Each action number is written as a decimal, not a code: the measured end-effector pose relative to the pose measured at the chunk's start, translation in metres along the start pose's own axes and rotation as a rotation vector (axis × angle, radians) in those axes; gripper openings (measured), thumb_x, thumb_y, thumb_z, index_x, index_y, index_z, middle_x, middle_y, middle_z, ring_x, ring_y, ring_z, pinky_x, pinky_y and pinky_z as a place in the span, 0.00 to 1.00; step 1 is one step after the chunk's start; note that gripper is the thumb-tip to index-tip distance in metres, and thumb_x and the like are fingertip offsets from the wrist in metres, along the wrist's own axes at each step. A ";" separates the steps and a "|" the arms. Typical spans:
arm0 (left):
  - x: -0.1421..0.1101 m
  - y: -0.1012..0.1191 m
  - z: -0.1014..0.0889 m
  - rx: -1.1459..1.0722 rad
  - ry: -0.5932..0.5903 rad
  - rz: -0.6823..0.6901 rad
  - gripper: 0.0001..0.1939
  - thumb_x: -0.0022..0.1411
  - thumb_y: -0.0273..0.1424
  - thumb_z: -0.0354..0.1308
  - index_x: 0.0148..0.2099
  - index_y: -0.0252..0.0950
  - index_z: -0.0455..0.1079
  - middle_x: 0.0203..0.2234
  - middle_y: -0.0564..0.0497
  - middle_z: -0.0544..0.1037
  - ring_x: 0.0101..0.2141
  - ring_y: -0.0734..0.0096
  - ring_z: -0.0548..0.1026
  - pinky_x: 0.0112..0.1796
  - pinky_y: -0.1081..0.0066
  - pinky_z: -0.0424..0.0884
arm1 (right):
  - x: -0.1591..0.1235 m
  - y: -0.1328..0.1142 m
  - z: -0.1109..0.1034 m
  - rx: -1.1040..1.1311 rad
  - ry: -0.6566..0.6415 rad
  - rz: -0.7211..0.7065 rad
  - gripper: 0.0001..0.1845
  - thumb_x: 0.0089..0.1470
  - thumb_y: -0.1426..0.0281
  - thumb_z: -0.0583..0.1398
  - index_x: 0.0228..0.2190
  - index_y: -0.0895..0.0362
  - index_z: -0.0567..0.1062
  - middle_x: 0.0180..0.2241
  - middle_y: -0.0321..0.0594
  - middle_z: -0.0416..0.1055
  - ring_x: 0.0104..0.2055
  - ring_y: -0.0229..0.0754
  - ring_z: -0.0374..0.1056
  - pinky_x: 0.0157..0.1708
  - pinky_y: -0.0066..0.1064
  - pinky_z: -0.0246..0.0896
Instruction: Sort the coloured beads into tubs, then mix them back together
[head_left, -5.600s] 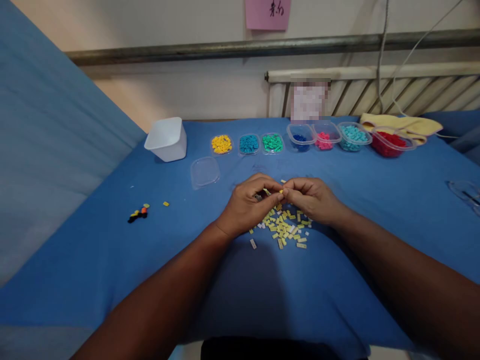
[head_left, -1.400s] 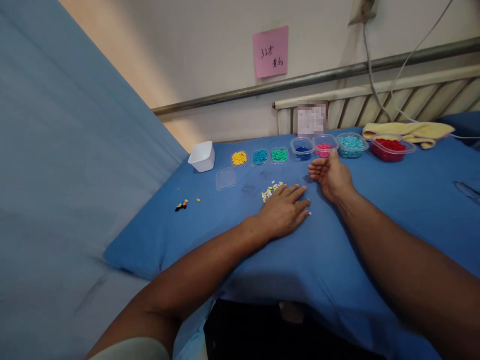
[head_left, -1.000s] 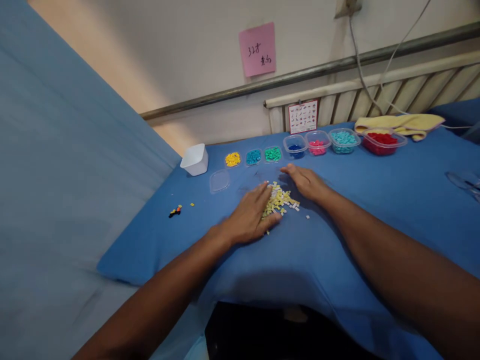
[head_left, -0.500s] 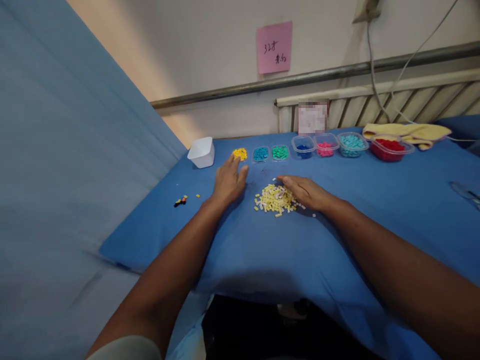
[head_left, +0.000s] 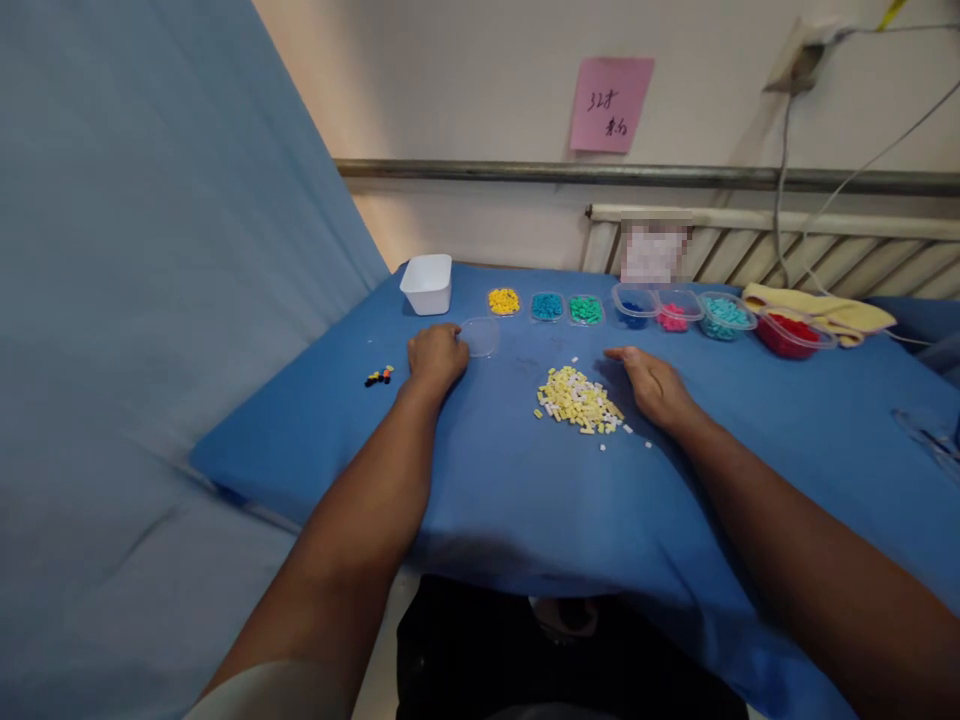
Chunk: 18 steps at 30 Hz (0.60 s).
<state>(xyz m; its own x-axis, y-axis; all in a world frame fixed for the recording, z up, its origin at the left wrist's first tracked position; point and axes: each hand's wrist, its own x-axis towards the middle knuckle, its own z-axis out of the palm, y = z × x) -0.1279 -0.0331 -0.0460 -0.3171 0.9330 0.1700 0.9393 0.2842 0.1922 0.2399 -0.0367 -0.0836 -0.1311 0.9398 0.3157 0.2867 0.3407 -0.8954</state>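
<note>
My left hand (head_left: 437, 357) is closed at the left edge of a clear, shallow plastic lid or tray (head_left: 481, 338), its fingers curled over and partly hidden. A heap of small pale yellow and white pieces (head_left: 576, 398) lies in the middle of the blue cloth, with a few strays around it. To the right of that heap rests my right hand (head_left: 658, 388), thumb side up, fingers stretched toward the left and holding nothing visible. A small group of black, yellow and orange pieces (head_left: 379, 377) sits left of my left hand.
Along the back stand a white tub (head_left: 427, 284) and clear containers of yellow (head_left: 504, 301), blue (head_left: 547, 306), green (head_left: 586, 310), dark blue, pink, turquoise and red pieces (head_left: 787, 337). Behind the red ones lies a yellow cloth (head_left: 821, 308). A blue curtain (head_left: 172, 250) hangs at left.
My left hand has drawn back from near the yellow pieces, closing at the clear plastic lid or tray, which now shows. My right hand has moved off the heap's right side. The view has shifted.
</note>
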 end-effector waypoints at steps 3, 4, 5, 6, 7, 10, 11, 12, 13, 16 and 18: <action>-0.001 -0.002 -0.003 -0.006 -0.014 -0.025 0.27 0.71 0.28 0.54 0.67 0.36 0.80 0.60 0.35 0.84 0.62 0.40 0.79 0.61 0.48 0.72 | 0.006 0.016 -0.006 0.148 0.147 0.136 0.42 0.62 0.29 0.59 0.40 0.53 0.88 0.45 0.50 0.87 0.52 0.56 0.83 0.63 0.54 0.74; -0.002 -0.003 -0.005 -0.007 -0.026 -0.030 0.27 0.70 0.28 0.54 0.66 0.36 0.80 0.59 0.35 0.84 0.61 0.39 0.80 0.60 0.48 0.73 | 0.007 0.019 -0.006 0.190 0.175 0.153 0.42 0.62 0.28 0.59 0.40 0.54 0.88 0.44 0.49 0.87 0.49 0.54 0.83 0.60 0.51 0.76; -0.003 -0.003 -0.006 -0.007 -0.038 -0.034 0.26 0.69 0.28 0.55 0.66 0.36 0.80 0.59 0.34 0.84 0.60 0.38 0.80 0.59 0.48 0.73 | 0.008 0.021 -0.006 0.214 0.190 0.156 0.42 0.62 0.28 0.60 0.39 0.54 0.87 0.42 0.49 0.87 0.48 0.52 0.83 0.58 0.49 0.77; -0.005 -0.004 -0.008 -0.007 -0.050 -0.035 0.26 0.69 0.28 0.56 0.66 0.35 0.80 0.59 0.34 0.84 0.60 0.38 0.80 0.59 0.48 0.74 | 0.008 0.022 -0.005 0.221 0.196 0.153 0.42 0.61 0.29 0.61 0.39 0.55 0.87 0.41 0.48 0.87 0.46 0.51 0.83 0.56 0.47 0.77; -0.006 -0.004 -0.010 -0.005 -0.064 -0.037 0.25 0.69 0.28 0.56 0.65 0.35 0.81 0.58 0.33 0.84 0.60 0.37 0.81 0.59 0.48 0.74 | 0.008 0.021 -0.003 0.224 0.199 0.150 0.41 0.61 0.29 0.62 0.38 0.55 0.87 0.41 0.48 0.87 0.45 0.50 0.83 0.55 0.45 0.78; -0.010 -0.002 -0.015 -0.002 -0.100 -0.050 0.21 0.69 0.30 0.56 0.59 0.34 0.83 0.56 0.31 0.85 0.58 0.36 0.82 0.57 0.48 0.75 | 0.006 0.017 -0.001 0.262 0.248 0.165 0.40 0.60 0.30 0.63 0.36 0.55 0.86 0.38 0.47 0.86 0.41 0.47 0.82 0.49 0.41 0.78; -0.012 -0.002 -0.016 -0.002 -0.111 -0.058 0.20 0.70 0.30 0.56 0.58 0.34 0.84 0.56 0.31 0.85 0.57 0.37 0.82 0.56 0.49 0.76 | 0.005 0.016 -0.001 0.277 0.269 0.174 0.39 0.60 0.30 0.64 0.35 0.55 0.85 0.37 0.46 0.86 0.40 0.46 0.81 0.47 0.40 0.78; -0.013 -0.001 -0.017 -0.005 -0.120 -0.067 0.20 0.70 0.30 0.56 0.57 0.34 0.84 0.55 0.31 0.86 0.57 0.38 0.82 0.55 0.50 0.76 | 0.003 0.014 -0.002 0.286 0.283 0.179 0.38 0.60 0.31 0.65 0.35 0.55 0.85 0.36 0.45 0.86 0.39 0.46 0.81 0.46 0.39 0.78; -0.013 -0.001 -0.018 -0.008 -0.127 -0.075 0.20 0.70 0.31 0.56 0.56 0.35 0.84 0.54 0.31 0.86 0.56 0.39 0.83 0.54 0.51 0.76 | 0.001 0.014 -0.003 0.287 0.290 0.180 0.38 0.59 0.32 0.66 0.35 0.55 0.85 0.36 0.45 0.86 0.39 0.45 0.81 0.46 0.39 0.79; -0.014 -0.001 -0.019 -0.017 -0.136 -0.088 0.19 0.69 0.32 0.58 0.56 0.35 0.84 0.52 0.31 0.86 0.55 0.41 0.83 0.51 0.54 0.77 | -0.011 0.013 -0.007 0.271 0.275 0.172 0.38 0.58 0.32 0.67 0.37 0.55 0.85 0.38 0.46 0.86 0.41 0.47 0.81 0.49 0.41 0.79; -0.015 -0.001 -0.019 -0.019 -0.127 -0.087 0.19 0.70 0.33 0.57 0.57 0.34 0.84 0.52 0.31 0.86 0.55 0.41 0.83 0.50 0.56 0.77 | -0.022 0.013 -0.010 0.255 0.255 0.167 0.38 0.57 0.31 0.67 0.38 0.55 0.86 0.40 0.47 0.86 0.43 0.48 0.82 0.51 0.43 0.79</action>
<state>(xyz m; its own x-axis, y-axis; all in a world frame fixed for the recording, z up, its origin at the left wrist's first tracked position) -0.1269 -0.0516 -0.0306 -0.3765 0.9260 0.0284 0.9061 0.3617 0.2194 0.2558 -0.0528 -0.0987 0.1465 0.9691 0.1985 0.0353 0.1954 -0.9801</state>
